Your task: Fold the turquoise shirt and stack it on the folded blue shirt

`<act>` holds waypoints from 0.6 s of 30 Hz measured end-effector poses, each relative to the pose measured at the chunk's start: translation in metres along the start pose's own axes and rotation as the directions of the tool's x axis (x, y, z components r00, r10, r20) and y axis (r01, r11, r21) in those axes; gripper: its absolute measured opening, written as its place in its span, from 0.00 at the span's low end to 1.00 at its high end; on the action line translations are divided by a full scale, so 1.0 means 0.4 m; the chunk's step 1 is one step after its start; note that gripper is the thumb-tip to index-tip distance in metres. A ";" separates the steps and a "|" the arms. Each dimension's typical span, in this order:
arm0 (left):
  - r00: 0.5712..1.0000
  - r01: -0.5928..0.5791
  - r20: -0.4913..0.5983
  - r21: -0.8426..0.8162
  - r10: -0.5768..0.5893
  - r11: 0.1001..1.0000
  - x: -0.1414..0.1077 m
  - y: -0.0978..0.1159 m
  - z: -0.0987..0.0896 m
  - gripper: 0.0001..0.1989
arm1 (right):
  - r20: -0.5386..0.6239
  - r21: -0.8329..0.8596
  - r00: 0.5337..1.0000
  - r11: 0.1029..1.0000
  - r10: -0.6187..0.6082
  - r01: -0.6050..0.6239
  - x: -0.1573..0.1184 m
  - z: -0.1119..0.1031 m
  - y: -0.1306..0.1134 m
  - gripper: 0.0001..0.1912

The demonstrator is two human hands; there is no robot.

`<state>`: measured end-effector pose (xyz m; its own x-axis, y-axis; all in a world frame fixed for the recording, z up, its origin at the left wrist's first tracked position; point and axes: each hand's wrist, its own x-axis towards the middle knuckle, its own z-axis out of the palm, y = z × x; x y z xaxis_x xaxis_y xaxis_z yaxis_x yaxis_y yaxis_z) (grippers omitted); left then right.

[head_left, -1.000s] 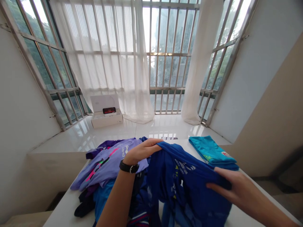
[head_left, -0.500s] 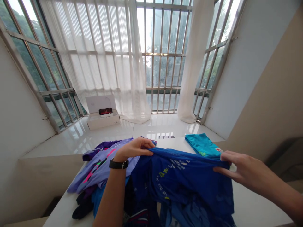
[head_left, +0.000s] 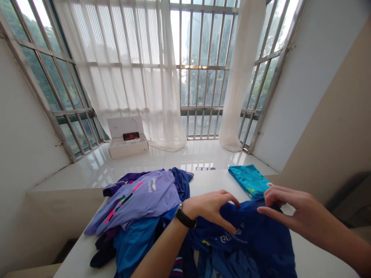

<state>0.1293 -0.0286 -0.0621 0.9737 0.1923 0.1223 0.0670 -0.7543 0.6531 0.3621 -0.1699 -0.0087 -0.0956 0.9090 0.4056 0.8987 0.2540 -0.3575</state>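
A dark blue sports T-shirt point(head_left: 261, 235) with white and yellow print lies spread and creased in front of me. My left hand point(head_left: 216, 210), with a black watch on its wrist, is over the shirt's left part, thumb and fingers apart. At the shirt's upper right edge, my right hand point(head_left: 285, 204) pinches the fabric between thumb and curled fingers. Just beyond this hand lies a folded turquoise garment point(head_left: 249, 180). Left of my left hand is a heap with a lavender shirt point(head_left: 147, 204) on top and a bright blue garment point(head_left: 136, 239) below.
The clothes lie on a white table point(head_left: 211, 181) against a glossy window sill point(head_left: 174, 156). An open white box point(head_left: 129, 148) with a dark phone-like device point(head_left: 131, 136) stands on the sill. Sheer curtains point(head_left: 133, 77) hang before barred windows. A black garment point(head_left: 101, 256) is at the table's left.
My left hand has let go of the shirt's upper edge and moved right and down, its fingers spreading. The edge between my hands has slackened. My right hand has stayed near its corner.
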 end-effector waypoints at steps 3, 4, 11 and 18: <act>0.995 -0.076 0.071 0.075 0.071 0.994 0.053 0.008 0.058 0.21 | -0.124 -0.020 0.992 1.000 -0.022 0.020 0.002 -0.015 -0.032 0.21; 0.993 -0.055 0.106 0.085 0.046 0.995 0.057 0.006 0.062 0.17 | -0.159 -0.028 0.987 0.999 -0.025 0.020 0.001 -0.023 -0.037 0.20; 0.990 -0.034 -0.133 0.063 0.042 0.997 -0.011 -0.011 -0.040 0.11 | -0.333 -0.091 0.943 0.994 0.029 -0.062 -0.020 -0.052 -0.004 0.24; 0.973 0.019 -0.230 -0.024 -0.024 1.000 -0.073 0.025 -0.096 0.13 | -0.239 -0.028 0.954 0.981 0.179 -0.191 -0.039 -0.030 0.050 0.25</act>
<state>0.0933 -0.0175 -0.0302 0.8954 0.3498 0.2756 0.0800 -0.7352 0.6732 0.3866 -0.1828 -0.0120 0.1718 0.8342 0.5240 0.9120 0.0665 -0.4048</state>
